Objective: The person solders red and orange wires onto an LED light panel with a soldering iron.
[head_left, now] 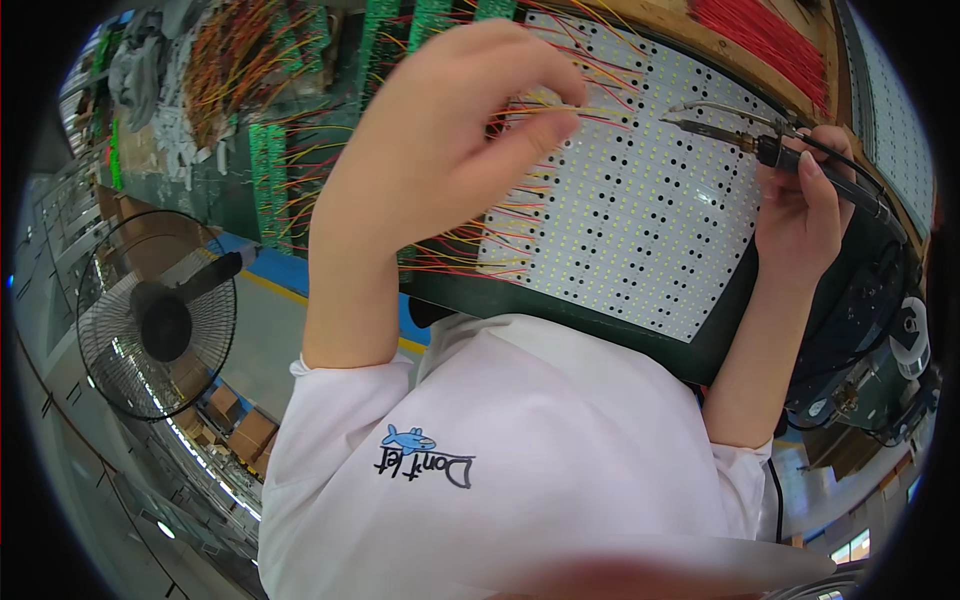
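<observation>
My right hand (803,215) is closed round a soldering iron (770,150) with a thin metal feed tube along its top. The iron's tip points left, over a white LED board panel (640,215) dotted with small yellow LEDs and black spots. Over the panel's left part, my left hand (430,145) curls with thumb and forefinger closed about thin red and yellow wires (600,112). Similar wires run in rows from the panel's left side. The tips of my other left fingers are hidden.
Green circuit boards (268,185) with wires lie to the left, beyond my left forearm. More wired boards (265,45) are heaped at the far left. A bundle of red wires (765,40) lies at the far right by a wooden edge (690,35). A black fan (160,315) stands left.
</observation>
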{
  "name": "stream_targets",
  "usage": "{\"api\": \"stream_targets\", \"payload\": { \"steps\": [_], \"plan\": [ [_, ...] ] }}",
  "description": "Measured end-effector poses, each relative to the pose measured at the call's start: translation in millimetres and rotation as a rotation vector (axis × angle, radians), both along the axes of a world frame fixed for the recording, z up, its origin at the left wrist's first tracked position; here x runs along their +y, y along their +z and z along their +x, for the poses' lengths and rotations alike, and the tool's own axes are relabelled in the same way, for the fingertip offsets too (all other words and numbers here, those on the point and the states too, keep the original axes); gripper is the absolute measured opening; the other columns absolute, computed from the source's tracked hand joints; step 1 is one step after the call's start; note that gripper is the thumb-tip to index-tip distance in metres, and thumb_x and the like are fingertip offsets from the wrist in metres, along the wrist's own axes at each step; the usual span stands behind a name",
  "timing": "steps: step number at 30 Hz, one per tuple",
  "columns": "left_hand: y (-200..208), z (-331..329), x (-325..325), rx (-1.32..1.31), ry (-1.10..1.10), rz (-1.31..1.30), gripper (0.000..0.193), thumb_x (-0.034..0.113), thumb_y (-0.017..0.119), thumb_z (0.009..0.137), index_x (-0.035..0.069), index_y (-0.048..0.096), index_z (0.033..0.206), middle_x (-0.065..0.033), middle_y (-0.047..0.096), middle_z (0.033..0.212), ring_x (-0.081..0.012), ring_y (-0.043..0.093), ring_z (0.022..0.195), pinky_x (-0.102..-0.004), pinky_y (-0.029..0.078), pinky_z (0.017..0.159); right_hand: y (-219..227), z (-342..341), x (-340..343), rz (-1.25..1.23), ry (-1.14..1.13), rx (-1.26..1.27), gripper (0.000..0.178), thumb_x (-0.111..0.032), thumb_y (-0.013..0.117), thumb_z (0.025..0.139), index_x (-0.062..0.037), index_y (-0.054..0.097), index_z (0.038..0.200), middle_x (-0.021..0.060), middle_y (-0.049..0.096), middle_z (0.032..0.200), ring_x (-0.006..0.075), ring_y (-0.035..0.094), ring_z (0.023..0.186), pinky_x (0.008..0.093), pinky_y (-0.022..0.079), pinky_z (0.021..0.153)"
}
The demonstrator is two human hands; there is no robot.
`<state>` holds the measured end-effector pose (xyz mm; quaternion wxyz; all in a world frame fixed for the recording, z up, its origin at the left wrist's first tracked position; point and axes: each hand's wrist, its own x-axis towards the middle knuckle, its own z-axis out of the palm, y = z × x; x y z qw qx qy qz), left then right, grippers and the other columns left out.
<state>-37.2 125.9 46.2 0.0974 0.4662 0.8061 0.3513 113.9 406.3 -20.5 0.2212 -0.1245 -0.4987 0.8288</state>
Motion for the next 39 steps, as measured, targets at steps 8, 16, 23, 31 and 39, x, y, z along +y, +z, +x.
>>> {"api": "stream_targets", "payload": {
  "steps": [8,16,23,31,39],
  "plan": [
    [-11.7,-3.4,-29.2,0.445,0.496,-0.256,0.019,0.025,0.070,0.089,0.008,0.077,0.091,-0.0103,0.066,0.086,-0.0311,0.063,0.085,-0.0424,0.049,0.076,-2.0,-3.5,2.4,0.010,-0.014,-0.034,0.022,-0.005,0.066,0.089,-0.0011,0.060,0.109,0.0035,0.063,0.092,0.0087,0.061,0.073,0.0213,0.045,0.059],
    [-22.0,-0.1,-20.1,0.384,0.616,-0.169,0.017,0.033,0.073,0.083,0.017,0.078,0.084,-0.0052,0.064,0.099,-0.0302,0.056,0.105,-0.0502,0.039,0.089,-3.1,-8.4,4.1,-0.028,-0.004,0.024,0.021,-0.004,0.064,0.090,-0.0026,0.061,0.110,0.0016,0.060,0.090,0.0094,0.059,0.071,0.0234,0.043,0.058],
    [-3.6,7.6,-10.7,0.348,0.622,-0.048,0.020,0.032,0.069,0.086,0.013,0.075,0.088,-0.0062,0.065,0.099,-0.0310,0.059,0.104,-0.0496,0.043,0.093,-1.5,-4.6,-1.3,-0.035,-0.032,0.015,0.020,-0.003,0.064,0.091,-0.0052,0.059,0.110,0.0000,0.057,0.090,0.0084,0.057,0.067,0.0231,0.043,0.055],
    [-23.7,-15.0,0.3,0.517,0.760,-0.166,0.018,0.030,0.067,0.079,0.015,0.076,0.075,-0.0073,0.068,0.095,-0.0330,0.059,0.103,-0.0522,0.040,0.089,-9.7,-5.9,8.1,-0.091,-0.007,0.029,0.022,-0.003,0.064,0.091,-0.0054,0.060,0.112,0.0027,0.062,0.088,0.0092,0.058,0.066,0.0235,0.042,0.053],
    [2.4,-1.1,-47.9,0.513,0.706,0.106,0.018,0.029,0.068,0.085,0.013,0.076,0.085,-0.0122,0.068,0.097,-0.0337,0.063,0.097,-0.0463,0.049,0.088,-16.8,-9.4,14.9,-0.064,0.017,0.087,0.021,-0.006,0.061,0.093,-0.0026,0.060,0.113,0.0062,0.066,0.084,0.0111,0.057,0.064,0.0258,0.042,0.053]
  ]
}}
